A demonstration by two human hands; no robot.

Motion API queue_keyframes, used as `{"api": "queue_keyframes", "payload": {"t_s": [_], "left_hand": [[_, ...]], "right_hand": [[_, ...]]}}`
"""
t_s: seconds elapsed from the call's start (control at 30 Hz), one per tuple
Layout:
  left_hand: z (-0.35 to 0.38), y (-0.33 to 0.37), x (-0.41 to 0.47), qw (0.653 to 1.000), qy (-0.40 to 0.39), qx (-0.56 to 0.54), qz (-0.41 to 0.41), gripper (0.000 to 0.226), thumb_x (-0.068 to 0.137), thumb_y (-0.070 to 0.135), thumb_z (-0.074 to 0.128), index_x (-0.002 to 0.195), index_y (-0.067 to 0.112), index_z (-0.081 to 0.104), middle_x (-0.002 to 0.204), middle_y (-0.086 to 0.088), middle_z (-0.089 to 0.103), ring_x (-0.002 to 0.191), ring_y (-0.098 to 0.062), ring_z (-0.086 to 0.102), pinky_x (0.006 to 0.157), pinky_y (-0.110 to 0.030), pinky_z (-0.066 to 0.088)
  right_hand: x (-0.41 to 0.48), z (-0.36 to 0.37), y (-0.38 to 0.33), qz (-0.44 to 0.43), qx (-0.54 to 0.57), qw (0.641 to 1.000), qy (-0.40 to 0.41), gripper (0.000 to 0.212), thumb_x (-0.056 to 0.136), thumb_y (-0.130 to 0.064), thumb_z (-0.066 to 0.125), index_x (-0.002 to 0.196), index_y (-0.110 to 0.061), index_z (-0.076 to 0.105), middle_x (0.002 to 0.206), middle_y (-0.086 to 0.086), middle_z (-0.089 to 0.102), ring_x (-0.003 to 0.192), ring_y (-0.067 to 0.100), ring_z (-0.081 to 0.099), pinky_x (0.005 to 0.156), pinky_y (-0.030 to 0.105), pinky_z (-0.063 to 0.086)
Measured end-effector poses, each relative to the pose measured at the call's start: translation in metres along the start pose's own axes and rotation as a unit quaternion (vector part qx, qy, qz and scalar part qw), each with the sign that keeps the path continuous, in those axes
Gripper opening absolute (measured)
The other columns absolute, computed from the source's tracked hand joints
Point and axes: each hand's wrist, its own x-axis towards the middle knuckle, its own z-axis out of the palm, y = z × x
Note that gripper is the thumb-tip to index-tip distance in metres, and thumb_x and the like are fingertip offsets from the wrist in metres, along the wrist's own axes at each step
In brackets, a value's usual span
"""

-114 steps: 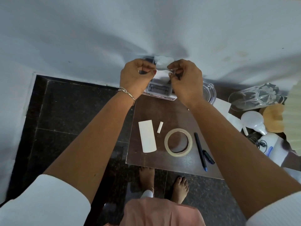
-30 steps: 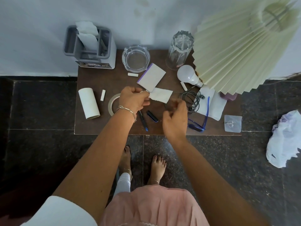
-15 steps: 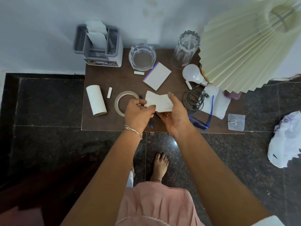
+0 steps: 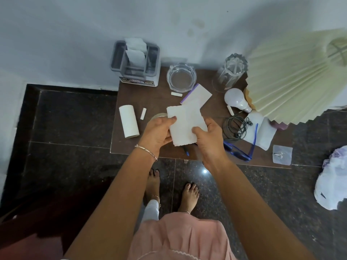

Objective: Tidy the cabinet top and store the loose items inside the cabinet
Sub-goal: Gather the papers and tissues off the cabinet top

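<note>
Both hands pinch the white paper sheet (image 4: 185,124), held up well in front of the grey organiser (image 4: 124,79). The left hand (image 4: 157,131) grips its left edge and the right hand (image 4: 208,141) its lower right corner. It probably pays to square the edges before storing it. The brown cabinet top (image 4: 155,98) to the organiser's right holds a glass ashtray (image 4: 181,78), a bulb (image 4: 235,97) and a lampshade (image 4: 293,77). A white wall (image 4: 75,34) stands behind the organiser.
</note>
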Motion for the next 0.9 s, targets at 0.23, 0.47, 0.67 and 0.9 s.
{"api": "queue_keyframes", "payload": {"t_s": [0.23,0.47,0.67,0.9], "left_hand": [[-0.025,0.023,0.005,0.998,0.012,-0.045,0.044,0.018,0.094,0.014,0.056,0.111,0.008,0.058,0.099,-0.01,0.068,0.087,-0.021,0.068,0.07,-0.032,0.057],[-0.056,0.042,0.015,0.997,-0.007,-0.054,0.052,0.021,0.089,0.02,0.064,0.107,0.01,0.064,0.1,-0.009,0.073,0.093,-0.024,0.07,0.074,-0.033,0.058],[-0.084,0.075,0.027,0.991,-0.021,0.018,0.132,0.021,0.086,0.002,0.064,0.105,0.011,0.067,0.095,0.002,0.072,0.077,-0.004,0.071,0.066,-0.018,0.056],[-0.106,0.133,0.059,0.965,-0.007,0.115,0.235,0.022,0.082,0.002,0.069,0.103,0.007,0.064,0.088,0.0,0.07,0.072,0.001,0.068,0.068,-0.011,0.053]], "right_hand": [[-0.006,0.048,-0.016,-0.06,-0.051,0.996,-0.046,0.035,0.09,-0.029,0.042,0.11,-0.027,0.071,0.122,-0.007,0.059,0.118,0.01,0.054,0.106,0.041,0.043],[0.009,0.08,-0.023,-0.106,-0.132,0.983,-0.074,0.034,0.088,-0.025,0.051,0.118,-0.027,0.065,0.124,-0.008,0.06,0.116,0.01,0.055,0.102,0.042,0.046],[0.037,0.102,-0.039,-0.176,-0.217,0.958,-0.07,0.039,0.085,-0.01,0.067,0.122,-0.017,0.056,0.109,-0.005,0.068,0.093,0.008,0.065,0.083,0.028,0.055],[0.084,0.139,-0.082,-0.277,-0.331,0.901,-0.035,0.008,0.086,-0.009,0.063,0.093,-0.012,0.06,0.08,-0.004,0.061,0.071,0.011,0.055,0.063,0.016,0.04]]}}
